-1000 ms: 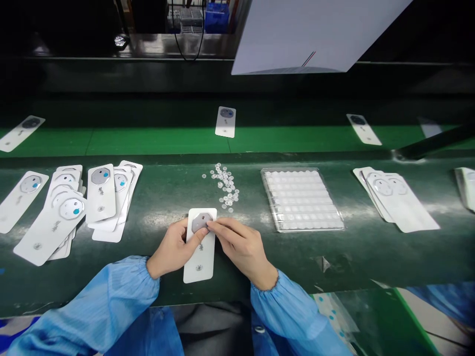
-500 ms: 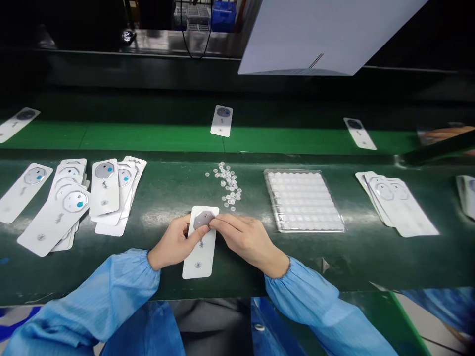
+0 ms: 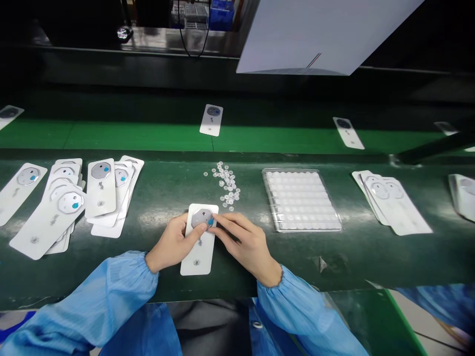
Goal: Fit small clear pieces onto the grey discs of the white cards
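Observation:
My left hand (image 3: pixel 172 244) holds a white rectangular card (image 3: pixel 196 259) by its left edge, with the thumb lying across it. Near the card's top sits a grey octagonal piece (image 3: pixel 201 218) with a blue spot at its right side. The fingertips of my right hand (image 3: pixel 247 247) come together at that piece's right edge. The lower part of the card shows small printed marks. Just beyond the card lies a loose scatter of small clear discs (image 3: pixel 226 185).
Piles of similar cards (image 3: pixel 100 180) lie on the dark green bench to the left, and more (image 3: pixel 393 202) to the right. A clear tray of white discs (image 3: pixel 300 200) stands right of centre. Beyond the bench, a green conveyor belt (image 3: pixel 148 136) carries single cards.
My right fingertips have shifted rightward, uncovering the blue spot on the grey piece. The cards on the conveyor belt have moved left.

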`<state>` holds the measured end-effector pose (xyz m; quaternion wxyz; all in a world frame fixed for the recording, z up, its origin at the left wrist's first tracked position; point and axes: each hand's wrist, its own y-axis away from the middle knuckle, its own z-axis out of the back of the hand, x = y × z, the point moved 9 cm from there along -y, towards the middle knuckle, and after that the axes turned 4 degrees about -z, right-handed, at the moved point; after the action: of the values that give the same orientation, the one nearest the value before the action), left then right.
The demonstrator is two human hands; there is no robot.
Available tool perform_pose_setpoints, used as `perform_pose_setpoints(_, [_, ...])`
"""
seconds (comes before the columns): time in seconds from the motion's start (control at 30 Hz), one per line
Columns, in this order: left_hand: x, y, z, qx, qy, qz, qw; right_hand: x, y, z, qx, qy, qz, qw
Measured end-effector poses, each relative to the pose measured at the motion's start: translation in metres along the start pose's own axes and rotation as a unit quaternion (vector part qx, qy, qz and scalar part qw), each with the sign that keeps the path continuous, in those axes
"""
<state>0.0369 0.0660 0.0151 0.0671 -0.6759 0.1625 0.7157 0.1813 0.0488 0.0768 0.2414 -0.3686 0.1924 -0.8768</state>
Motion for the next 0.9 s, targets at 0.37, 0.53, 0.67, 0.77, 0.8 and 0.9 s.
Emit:
perform_pose_setpoints(0.37, [0.000, 0.002, 0.001, -0.010, -0.039, -0.034, 0.999, -0.003, 0.001, -0.006, -0.017, -0.032, -0.059, 0.998])
perform_pose_setpoints(0.53, [-0.003, 0.004, 0.001, -0.015, -0.069, -0.063, 0.996, 0.003, 0.002, -0.007, -0.004, 0.032, -0.035, 0.999])
perform_pose_setpoints(0.67, [-0.003, 0.002, 0.000, -0.012, -0.053, -0.053, 0.997, -0.004, -0.001, -0.009, 0.019, -0.030, -0.088, 0.995])
perform_pose_setpoints(0.77, [0.001, -0.001, 0.003, -0.021, 0.008, -0.013, 1.000, -0.015, -0.003, -0.013, 0.042, -0.122, -0.167, 0.978])
perform_pose_setpoints(0.8, [0.003, -0.001, 0.003, -0.020, 0.034, 0.003, 0.999, -0.021, -0.002, -0.014, 0.048, -0.174, -0.199, 0.963])
perform_pose_setpoints(0.9, [0.007, -0.002, 0.001, -0.010, 0.094, 0.042, 0.995, -0.036, 0.004, -0.015, 0.044, -0.325, -0.289, 0.899])
